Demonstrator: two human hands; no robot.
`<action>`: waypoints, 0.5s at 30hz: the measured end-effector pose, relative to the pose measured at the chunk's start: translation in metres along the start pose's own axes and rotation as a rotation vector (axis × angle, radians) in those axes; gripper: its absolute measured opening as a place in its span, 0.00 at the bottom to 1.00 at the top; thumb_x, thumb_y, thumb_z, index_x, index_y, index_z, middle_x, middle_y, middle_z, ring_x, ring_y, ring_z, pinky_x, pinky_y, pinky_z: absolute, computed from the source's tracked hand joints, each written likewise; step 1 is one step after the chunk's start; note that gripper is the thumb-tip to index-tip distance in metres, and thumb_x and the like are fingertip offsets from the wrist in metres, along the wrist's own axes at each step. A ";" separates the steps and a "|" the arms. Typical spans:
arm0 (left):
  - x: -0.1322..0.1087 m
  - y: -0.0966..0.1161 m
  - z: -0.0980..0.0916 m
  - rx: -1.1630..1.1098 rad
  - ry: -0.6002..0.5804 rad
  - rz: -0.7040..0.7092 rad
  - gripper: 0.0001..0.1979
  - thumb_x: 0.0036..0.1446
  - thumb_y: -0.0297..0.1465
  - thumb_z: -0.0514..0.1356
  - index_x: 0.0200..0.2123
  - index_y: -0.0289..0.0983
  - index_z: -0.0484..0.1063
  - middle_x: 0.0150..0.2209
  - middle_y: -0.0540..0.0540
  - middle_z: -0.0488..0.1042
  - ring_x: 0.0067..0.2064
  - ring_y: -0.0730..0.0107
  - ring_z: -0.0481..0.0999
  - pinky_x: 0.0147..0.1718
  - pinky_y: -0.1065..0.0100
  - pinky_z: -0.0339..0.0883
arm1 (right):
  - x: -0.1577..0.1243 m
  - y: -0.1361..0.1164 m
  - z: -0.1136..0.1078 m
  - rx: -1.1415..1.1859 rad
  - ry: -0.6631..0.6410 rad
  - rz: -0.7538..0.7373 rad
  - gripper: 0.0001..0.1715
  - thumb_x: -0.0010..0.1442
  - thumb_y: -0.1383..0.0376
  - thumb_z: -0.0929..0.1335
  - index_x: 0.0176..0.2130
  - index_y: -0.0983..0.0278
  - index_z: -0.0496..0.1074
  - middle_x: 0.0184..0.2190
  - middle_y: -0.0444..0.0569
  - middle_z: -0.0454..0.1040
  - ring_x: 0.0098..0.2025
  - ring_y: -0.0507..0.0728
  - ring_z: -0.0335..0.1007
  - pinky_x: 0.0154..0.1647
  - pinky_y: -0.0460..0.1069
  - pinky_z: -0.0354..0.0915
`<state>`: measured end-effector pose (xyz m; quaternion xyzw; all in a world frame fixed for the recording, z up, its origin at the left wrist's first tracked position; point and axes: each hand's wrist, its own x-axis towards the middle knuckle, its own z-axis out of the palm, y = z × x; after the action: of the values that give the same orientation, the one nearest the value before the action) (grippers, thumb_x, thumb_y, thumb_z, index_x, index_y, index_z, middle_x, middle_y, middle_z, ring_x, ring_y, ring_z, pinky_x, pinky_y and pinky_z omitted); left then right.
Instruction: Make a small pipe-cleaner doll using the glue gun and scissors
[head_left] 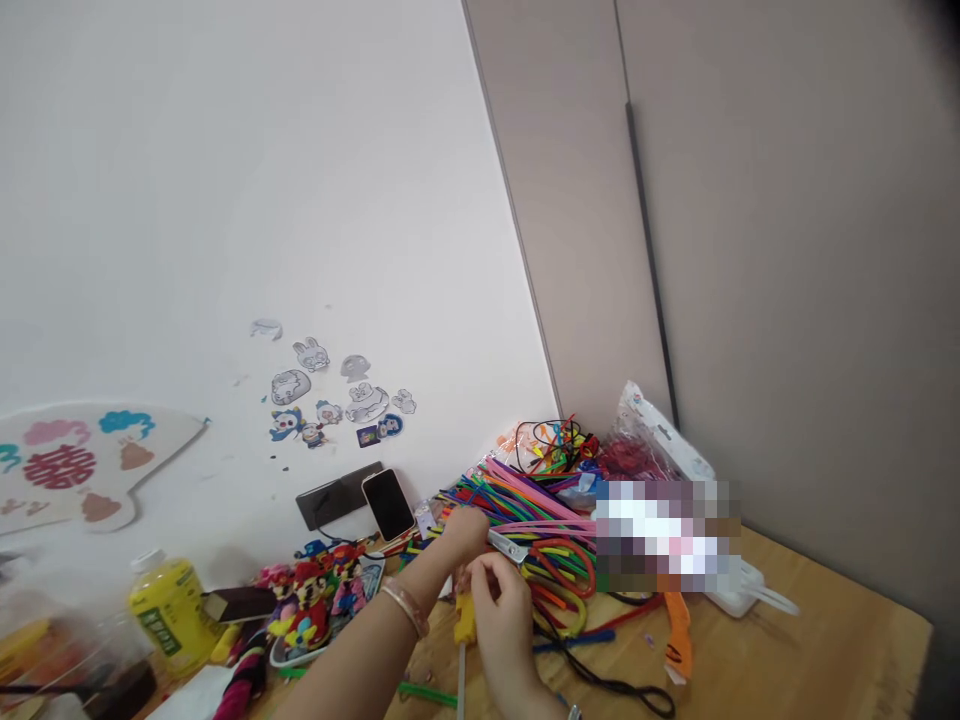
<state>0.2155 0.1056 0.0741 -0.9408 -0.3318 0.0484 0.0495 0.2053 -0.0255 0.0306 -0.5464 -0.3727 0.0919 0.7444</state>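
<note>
My left hand (466,528) reaches in from the lower left, a bracelet on its wrist. It is curled closed, and the back of the hand hides what its fingers hold. Close beside it, my right hand (504,603) has thumb and forefinger pinched together; anything between them is too small to make out. Metal scissors (510,546) lie just beyond the hands on a heap of colourful pipe cleaners (517,495). Under the hands, beside my right palm, is a yellow tool (466,618) with a pale rod sticking out toward me.
A tray (289,658) of fuzzy figures and a yellow bottle (174,612) stand left. A phone (388,504) leans near the wall. On the right are a black cable (611,680), an orange strip (678,632) and a white power strip (739,595). A tall cabinet (787,300) rises behind.
</note>
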 end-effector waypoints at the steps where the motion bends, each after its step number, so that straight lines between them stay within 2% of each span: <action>1: -0.001 -0.004 -0.005 -0.043 0.016 -0.011 0.14 0.58 0.33 0.56 0.47 0.36 0.65 0.48 0.43 0.69 0.43 0.63 0.73 0.40 0.56 0.69 | 0.001 0.002 0.000 0.002 0.009 0.009 0.13 0.56 0.64 0.58 0.24 0.63 0.64 0.22 0.48 0.70 0.26 0.55 0.66 0.27 0.46 0.59; 5: -0.006 -0.021 -0.028 -0.267 0.113 -0.077 0.14 0.58 0.33 0.56 0.47 0.37 0.66 0.48 0.44 0.69 0.43 0.63 0.73 0.40 0.56 0.69 | -0.001 0.007 0.001 -0.010 0.004 0.024 0.13 0.56 0.64 0.58 0.24 0.63 0.64 0.21 0.47 0.69 0.26 0.56 0.66 0.28 0.46 0.59; 10: -0.020 -0.031 -0.053 -0.666 0.310 -0.189 0.14 0.58 0.33 0.56 0.47 0.36 0.65 0.47 0.44 0.70 0.43 0.63 0.73 0.39 0.56 0.69 | -0.001 0.014 0.002 0.023 -0.004 0.036 0.13 0.57 0.62 0.60 0.24 0.63 0.65 0.22 0.47 0.70 0.27 0.56 0.66 0.29 0.46 0.59; 13: -0.044 -0.034 -0.055 -0.963 0.415 -0.222 0.13 0.58 0.33 0.55 0.46 0.35 0.66 0.44 0.45 0.71 0.39 0.66 0.74 0.36 0.60 0.70 | 0.000 0.020 0.005 0.080 -0.026 0.068 0.13 0.58 0.59 0.60 0.28 0.63 0.67 0.24 0.47 0.71 0.28 0.56 0.67 0.30 0.47 0.60; 15: -0.068 -0.036 -0.047 -1.161 0.480 -0.237 0.11 0.59 0.34 0.55 0.42 0.34 0.67 0.38 0.47 0.73 0.33 0.70 0.74 0.32 0.63 0.71 | -0.003 0.023 0.009 0.149 -0.092 0.094 0.13 0.58 0.57 0.61 0.34 0.63 0.68 0.24 0.47 0.71 0.28 0.56 0.67 0.30 0.47 0.61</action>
<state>0.1465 0.0876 0.1291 -0.7560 -0.3856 -0.3570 -0.3903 0.2034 -0.0112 0.0107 -0.5014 -0.3728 0.1791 0.7600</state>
